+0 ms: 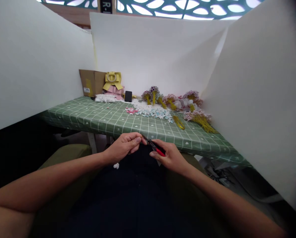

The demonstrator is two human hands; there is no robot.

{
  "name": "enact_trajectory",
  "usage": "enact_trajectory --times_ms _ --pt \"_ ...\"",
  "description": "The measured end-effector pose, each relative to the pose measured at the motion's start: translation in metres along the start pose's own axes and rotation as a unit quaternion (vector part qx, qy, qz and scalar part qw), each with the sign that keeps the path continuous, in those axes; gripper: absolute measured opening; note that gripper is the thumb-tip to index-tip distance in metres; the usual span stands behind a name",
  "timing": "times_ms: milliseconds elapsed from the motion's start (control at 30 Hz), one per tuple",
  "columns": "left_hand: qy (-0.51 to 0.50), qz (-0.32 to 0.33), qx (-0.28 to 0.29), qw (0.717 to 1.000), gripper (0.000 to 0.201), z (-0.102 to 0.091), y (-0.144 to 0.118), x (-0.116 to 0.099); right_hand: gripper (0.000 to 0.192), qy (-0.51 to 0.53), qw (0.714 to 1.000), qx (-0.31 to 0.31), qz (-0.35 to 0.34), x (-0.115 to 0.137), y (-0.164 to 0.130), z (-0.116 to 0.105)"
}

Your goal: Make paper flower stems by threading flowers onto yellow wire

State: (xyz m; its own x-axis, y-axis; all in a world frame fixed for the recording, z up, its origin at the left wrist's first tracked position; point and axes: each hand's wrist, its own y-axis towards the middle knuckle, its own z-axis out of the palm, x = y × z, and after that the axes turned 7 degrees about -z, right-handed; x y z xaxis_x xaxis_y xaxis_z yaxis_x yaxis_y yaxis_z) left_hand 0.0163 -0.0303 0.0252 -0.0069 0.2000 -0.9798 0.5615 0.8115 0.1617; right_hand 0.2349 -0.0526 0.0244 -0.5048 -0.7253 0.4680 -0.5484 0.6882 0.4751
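Note:
Just in front of the table edge, my left hand (pixel 127 144) is closed in a pinch; what lies between thumb and finger is too small to make out. My right hand (pixel 171 156) is wrapped around red-handled pliers (pixel 160 151). Their dark jaws point up and left, meeting the left fingertips. A small white flower-like piece (pixel 116 166) shows below my left wrist, over the dark clothing on my lap. I cannot tell whether it hangs from the left hand or lies there.
On the green checked tablecloth (pixel 100 112) lie white and blue petals (pixel 155 112), pink petals (pixel 131 111) and a bundle of gold wires (pixel 179 122). Bunches of stemmed beads (pixel 199 117) sit right. Behind are a cardboard box (pixel 92 82), a yellow bow (pixel 112 79) and a black phone-like object (pixel 128 96). White panels enclose three sides.

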Motion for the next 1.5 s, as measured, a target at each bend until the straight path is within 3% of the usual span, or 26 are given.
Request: enact_trajectory --times_ms 700,833,1067,1500 --pt "0.036 -0.036 0.003 0.999 0.030 -0.002 0.002 -0.002 0.033 -0.051 0.998 -0.017 0.015 -0.004 0.000 -0.003" --pt "0.087 -0.025 -0.029 0.995 0.026 -0.002 0.001 -0.010 0.034 -0.070 0.996 -0.032 0.037 -0.001 0.001 -0.002" --pt "0.117 0.000 -0.086 0.989 0.025 0.003 -0.002 -0.009 0.034 -0.030 0.999 0.004 0.033 0.001 0.004 -0.005" --pt "0.149 0.037 -0.115 0.981 0.023 0.003 -0.003 -0.003 0.036 -0.037 0.998 0.006 0.047 -0.001 0.003 0.002"
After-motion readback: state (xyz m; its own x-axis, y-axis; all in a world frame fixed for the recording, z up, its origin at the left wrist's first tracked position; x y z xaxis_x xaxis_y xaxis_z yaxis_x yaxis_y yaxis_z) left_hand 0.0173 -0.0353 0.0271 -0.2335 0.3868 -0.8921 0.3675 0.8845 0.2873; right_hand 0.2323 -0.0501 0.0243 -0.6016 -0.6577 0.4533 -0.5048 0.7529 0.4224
